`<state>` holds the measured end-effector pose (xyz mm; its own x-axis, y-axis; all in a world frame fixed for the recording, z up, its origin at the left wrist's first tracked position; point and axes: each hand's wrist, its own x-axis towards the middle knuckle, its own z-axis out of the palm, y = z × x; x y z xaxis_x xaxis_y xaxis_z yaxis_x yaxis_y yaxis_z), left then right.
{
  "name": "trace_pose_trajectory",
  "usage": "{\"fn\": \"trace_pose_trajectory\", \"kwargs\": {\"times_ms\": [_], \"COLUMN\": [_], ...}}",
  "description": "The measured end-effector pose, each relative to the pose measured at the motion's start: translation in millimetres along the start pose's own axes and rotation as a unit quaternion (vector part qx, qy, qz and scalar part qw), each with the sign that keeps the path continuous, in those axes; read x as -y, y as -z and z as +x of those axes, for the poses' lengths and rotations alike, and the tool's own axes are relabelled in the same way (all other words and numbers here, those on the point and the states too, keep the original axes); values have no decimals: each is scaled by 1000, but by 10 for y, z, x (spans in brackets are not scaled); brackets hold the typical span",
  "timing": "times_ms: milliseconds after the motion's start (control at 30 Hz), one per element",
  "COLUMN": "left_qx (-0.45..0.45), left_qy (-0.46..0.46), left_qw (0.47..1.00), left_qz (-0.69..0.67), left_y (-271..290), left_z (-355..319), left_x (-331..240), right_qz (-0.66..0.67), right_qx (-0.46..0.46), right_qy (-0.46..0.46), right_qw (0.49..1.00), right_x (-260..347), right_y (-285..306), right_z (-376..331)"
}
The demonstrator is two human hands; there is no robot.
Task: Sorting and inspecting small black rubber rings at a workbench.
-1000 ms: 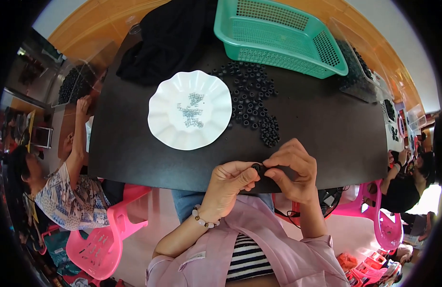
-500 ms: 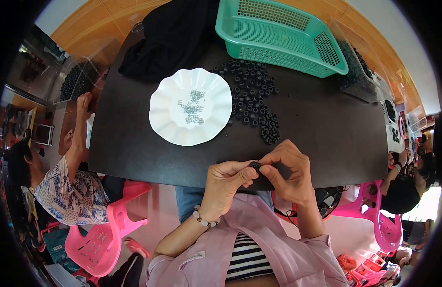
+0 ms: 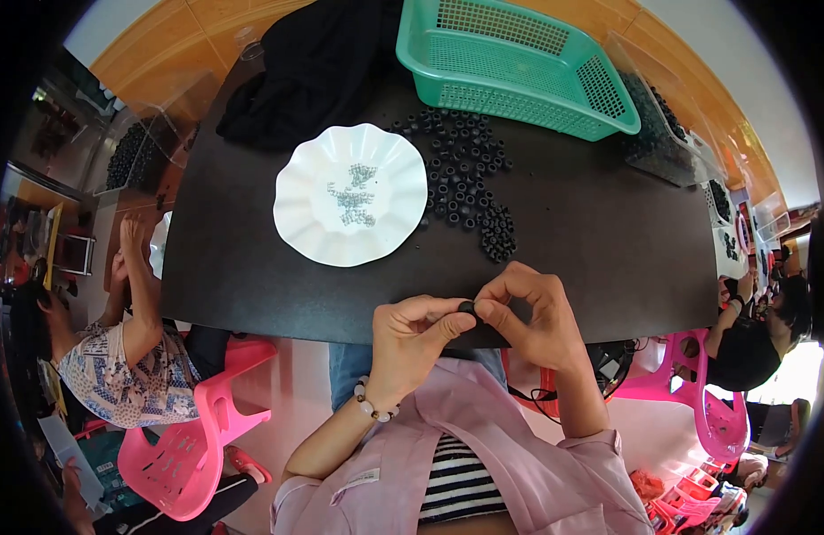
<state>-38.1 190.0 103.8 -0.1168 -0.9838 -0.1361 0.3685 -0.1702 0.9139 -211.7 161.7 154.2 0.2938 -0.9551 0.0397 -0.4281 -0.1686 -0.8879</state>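
Observation:
Over the table's near edge, my left hand [image 3: 410,346] pinches a small black ring-shaped part [image 3: 467,308] between thumb and forefinger. My right hand [image 3: 538,323] meets it from the other side, thumb and forefinger pressed together at the part's edge. Whether a tiny piece sits between those right fingertips is hidden. Beyond my hands, many similar hollow black parts [image 3: 456,183] lie loose on the dark table, some packed in a tight cluster at the near end. Left of them, a white wavy-rimmed plate [image 3: 298,227] carries a scatter of tiny silvery pieces [image 3: 351,201].
A green perforated basket [image 3: 519,111] stands at the far side, with a clear bin [image 3: 666,147] of black parts right of it. Black cloth [image 3: 296,85] lies far left. People sit at both sides, near pink chairs [image 3: 198,446]; another bin [image 3: 131,156] stands left.
My hands remain together on the black part, with the right fingers shifted slightly at its edge. The person at left has lowered a raised hand from beside the bin. The view has moved slightly.

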Motion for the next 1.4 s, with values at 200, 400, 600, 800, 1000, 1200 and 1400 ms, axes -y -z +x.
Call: {"fn": "trace_pose_trajectory", "kwargs": {"times_ms": [200,400,600,800,1000,1200,1400], "left_qx": [46,81,111,145,164,101,98], "left_qy": [155,181,212,222,200,204,220], "left_qw": [968,952,953,950,954,960,947], "left_qz": [-190,-233,-186,-165,-149,-161,-210], "left_y": [131,155,139,144,90,56,31], "left_z": [15,1,-5,-3,-24,9,66], "left_x": [47,22,-5,-16,-93,-169,-141], "right_qz": [97,211,162,218,174,122,189], "right_qx": [40,51,126,138,95,86,74], "right_qy": [-43,-16,85,78,110,95,83], "right_qw": [994,976,975,963,974,984,976], "right_x": [-77,-158,-208,-260,-177,-131,-187], "right_y": [78,25,-20,-36,-21,-14,-44], "right_z": [4,18,65,37,-8,50,91]}}
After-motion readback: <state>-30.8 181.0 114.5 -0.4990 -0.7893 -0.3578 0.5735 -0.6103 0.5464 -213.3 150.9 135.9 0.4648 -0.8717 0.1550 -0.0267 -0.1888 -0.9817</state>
